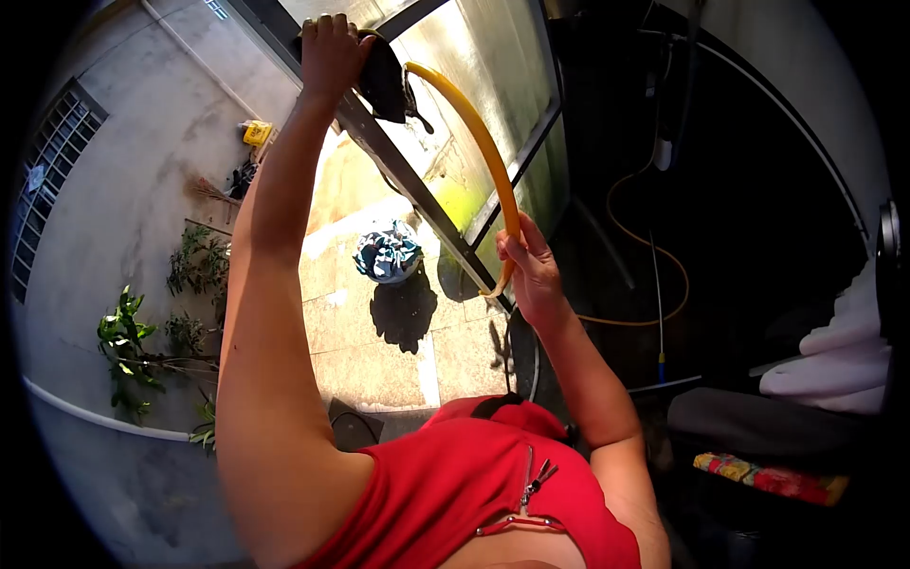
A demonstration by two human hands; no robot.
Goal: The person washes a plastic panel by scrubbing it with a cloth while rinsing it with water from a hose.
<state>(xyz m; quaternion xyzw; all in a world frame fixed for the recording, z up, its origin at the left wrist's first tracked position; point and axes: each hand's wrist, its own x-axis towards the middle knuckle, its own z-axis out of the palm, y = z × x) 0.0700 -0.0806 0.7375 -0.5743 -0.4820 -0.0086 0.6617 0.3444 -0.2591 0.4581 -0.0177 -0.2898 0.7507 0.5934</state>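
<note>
My left hand (332, 55) is raised at the top of the metal door frame (403, 180), fingers curled over a black, floppy pouch-like thing (384, 81) with a small dangling end. The upper end of a long yellow hose-like strip (482, 133) lies beside this black thing; I cannot tell whether they are joined. The strip bows down to my right hand (533, 270), which is closed around its lower part. A short, thinner end pokes out below my fingers, close to the frame's lower edge.
A bucket piled with patterned cloth (389, 254) stands on the sunlit paving. Leafy plants (128, 341) and a barred window (52, 180) line the wall at left. At right, in the dark, are a thin orange hose (684, 284), white fabric (825, 365) and a flowered item (768, 476).
</note>
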